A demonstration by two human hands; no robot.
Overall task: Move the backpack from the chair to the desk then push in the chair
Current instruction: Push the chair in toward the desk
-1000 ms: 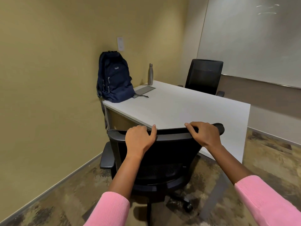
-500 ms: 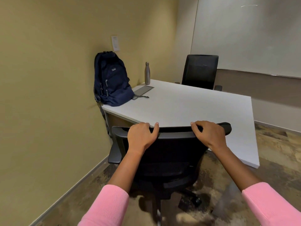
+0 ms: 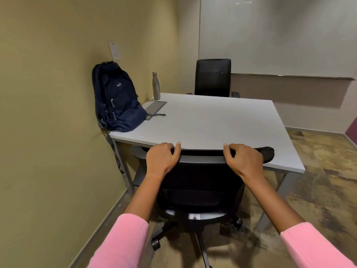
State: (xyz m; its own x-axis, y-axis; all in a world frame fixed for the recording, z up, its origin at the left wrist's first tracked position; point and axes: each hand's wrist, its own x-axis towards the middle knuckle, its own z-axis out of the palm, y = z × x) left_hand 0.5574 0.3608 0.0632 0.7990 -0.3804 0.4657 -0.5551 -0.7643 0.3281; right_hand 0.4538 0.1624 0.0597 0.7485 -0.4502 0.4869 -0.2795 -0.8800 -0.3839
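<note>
A navy backpack (image 3: 117, 101) stands upright on the left end of the white desk (image 3: 216, 124), leaning against the yellow wall. A black office chair (image 3: 199, 184) is at the desk's near edge, its seat under the desktop and its backrest top at the desk's edge. My left hand (image 3: 161, 160) grips the left part of the backrest's top bar. My right hand (image 3: 242, 161) grips the bar further right. Both arms wear pink sleeves.
A steel bottle (image 3: 156, 86) and a flat grey panel (image 3: 155, 106) sit on the desk near the backpack. A second black chair (image 3: 212, 78) stands at the far side under a whiteboard (image 3: 280, 35). The wall runs close along the left.
The chair has rolled forward toward the desk, with its seat and armrest now under the desktop. Both hands have stayed on the backrest's top bar.
</note>
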